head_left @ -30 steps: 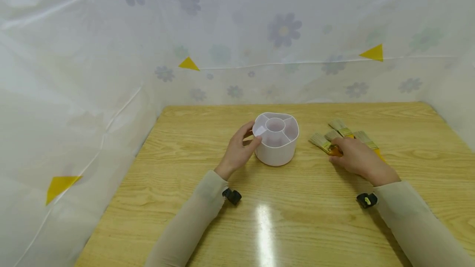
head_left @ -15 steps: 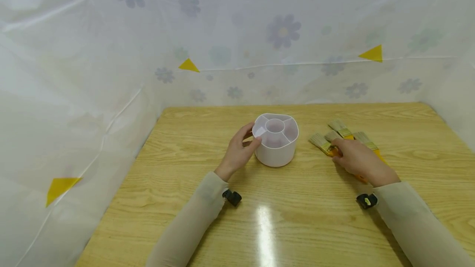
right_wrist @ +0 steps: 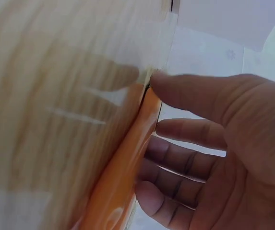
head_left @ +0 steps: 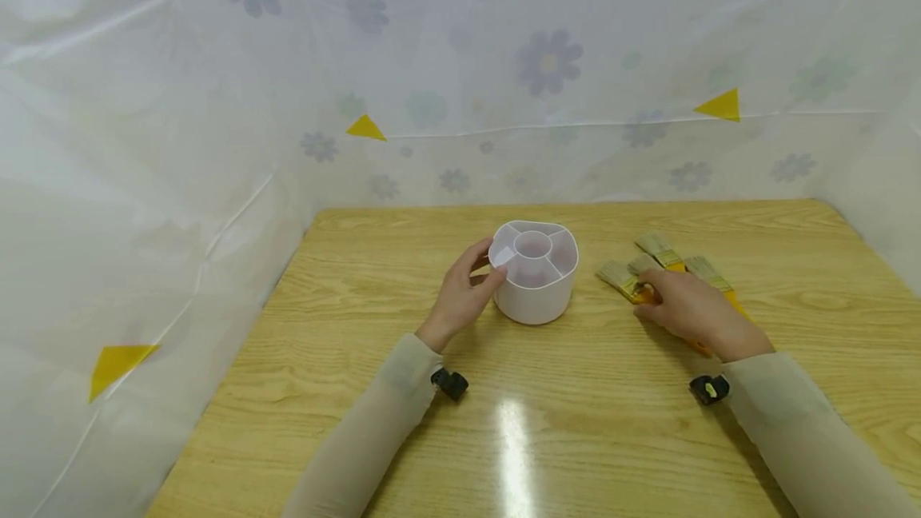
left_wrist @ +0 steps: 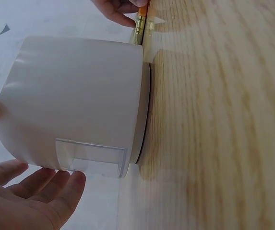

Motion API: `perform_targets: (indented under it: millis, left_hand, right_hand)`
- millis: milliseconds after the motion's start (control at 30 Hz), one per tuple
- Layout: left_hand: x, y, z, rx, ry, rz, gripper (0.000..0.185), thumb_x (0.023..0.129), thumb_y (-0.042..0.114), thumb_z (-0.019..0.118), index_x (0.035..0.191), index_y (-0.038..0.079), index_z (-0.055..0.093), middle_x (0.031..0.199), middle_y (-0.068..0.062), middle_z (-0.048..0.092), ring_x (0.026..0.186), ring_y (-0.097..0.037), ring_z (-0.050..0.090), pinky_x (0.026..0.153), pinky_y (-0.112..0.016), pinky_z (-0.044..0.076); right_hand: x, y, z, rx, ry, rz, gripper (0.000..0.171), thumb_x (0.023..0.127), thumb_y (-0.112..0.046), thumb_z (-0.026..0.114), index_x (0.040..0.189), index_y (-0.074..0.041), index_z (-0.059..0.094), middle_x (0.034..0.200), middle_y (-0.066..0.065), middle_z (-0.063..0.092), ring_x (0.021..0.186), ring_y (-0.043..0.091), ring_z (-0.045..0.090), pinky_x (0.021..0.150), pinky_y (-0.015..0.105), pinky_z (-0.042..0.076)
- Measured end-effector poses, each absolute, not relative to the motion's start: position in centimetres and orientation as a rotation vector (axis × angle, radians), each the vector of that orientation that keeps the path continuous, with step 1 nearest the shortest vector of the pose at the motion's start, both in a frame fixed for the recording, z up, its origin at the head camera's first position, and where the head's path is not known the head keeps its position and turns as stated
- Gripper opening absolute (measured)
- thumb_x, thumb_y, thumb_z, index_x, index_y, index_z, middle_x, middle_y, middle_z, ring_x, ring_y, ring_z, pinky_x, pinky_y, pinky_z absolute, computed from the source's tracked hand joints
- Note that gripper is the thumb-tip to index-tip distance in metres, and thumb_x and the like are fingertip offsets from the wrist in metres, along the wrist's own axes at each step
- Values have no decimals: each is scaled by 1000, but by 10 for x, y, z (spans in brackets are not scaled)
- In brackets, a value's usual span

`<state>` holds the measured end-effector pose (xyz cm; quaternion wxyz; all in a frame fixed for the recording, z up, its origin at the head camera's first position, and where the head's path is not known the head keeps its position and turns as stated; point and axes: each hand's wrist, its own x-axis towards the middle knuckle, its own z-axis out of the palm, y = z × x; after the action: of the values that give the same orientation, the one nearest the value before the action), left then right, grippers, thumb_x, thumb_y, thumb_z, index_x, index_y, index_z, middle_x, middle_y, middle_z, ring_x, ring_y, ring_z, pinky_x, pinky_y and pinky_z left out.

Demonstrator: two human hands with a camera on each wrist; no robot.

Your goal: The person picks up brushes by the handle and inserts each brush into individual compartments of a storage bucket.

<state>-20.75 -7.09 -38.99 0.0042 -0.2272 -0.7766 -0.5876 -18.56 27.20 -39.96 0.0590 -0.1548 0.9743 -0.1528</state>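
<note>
A white round holder with a centre well and divided sections stands mid-table. My left hand curls round its left side, thumb over the rim; in the left wrist view its fingers lie against the holder's wall. Right of it lie several flat paintbrushes with pale bristles and orange-yellow handles. My right hand rests on them. In the right wrist view its thumb and fingers pinch one orange handle against the table; that brush's bristles point at the holder.
The wooden table is walled at the back and left by a flowered plastic sheet with yellow triangle marks. Black wrist units sit on both sleeves. Bare wood stretches in front of the hands.
My right hand and the brush it pinches have slid slightly left, toward the holder. The left hand and the holder have not moved.
</note>
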Motion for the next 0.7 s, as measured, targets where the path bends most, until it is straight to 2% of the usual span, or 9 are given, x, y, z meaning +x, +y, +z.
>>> perform_targets:
  millis: [167,300,467,600,700]
  left_hand:
    - [-215,-71,-403,-674,-2438,-1816,52,96,21,59,144,9,42,141,-11,47,124,-27,49,96,-42,47]
    - [-216,-71,-404,-670,-2438,-1816,52,96,22,59,144,11,42,141,-8,47,123,-24,50,95,-39,48]
    - [-212,-71,-397,-699,-2440,-1841,53,97,18,58,144,4,39,142,-17,44,125,-33,47,97,-46,45]
    - [-202,-71,-381,-733,-2446,-1857,54,97,13,56,144,-4,36,142,-25,41,126,-40,44,98,-49,44]
    - [-196,-72,-373,-749,-2440,-1845,53,97,12,55,142,-7,36,140,-27,42,125,-41,45,97,-47,45]
  right_hand:
    - [-188,272,-398,-442,2945,-457,56,89,-30,68,130,3,49,98,12,64,78,22,61,67,46,50]
    - [-190,271,-397,-412,2926,-446,62,89,-35,67,132,4,47,107,19,64,86,30,63,70,49,50]
    - [-192,268,-394,-387,2898,-464,70,89,-41,65,137,5,43,122,26,58,101,40,59,76,53,49]
    - [-193,265,-392,-356,2875,-477,72,89,-42,64,139,4,41,126,27,55,107,43,56,80,56,47]
    - [-195,262,-392,-332,2871,-478,71,90,-40,64,140,4,40,128,27,54,109,44,54,83,58,46]
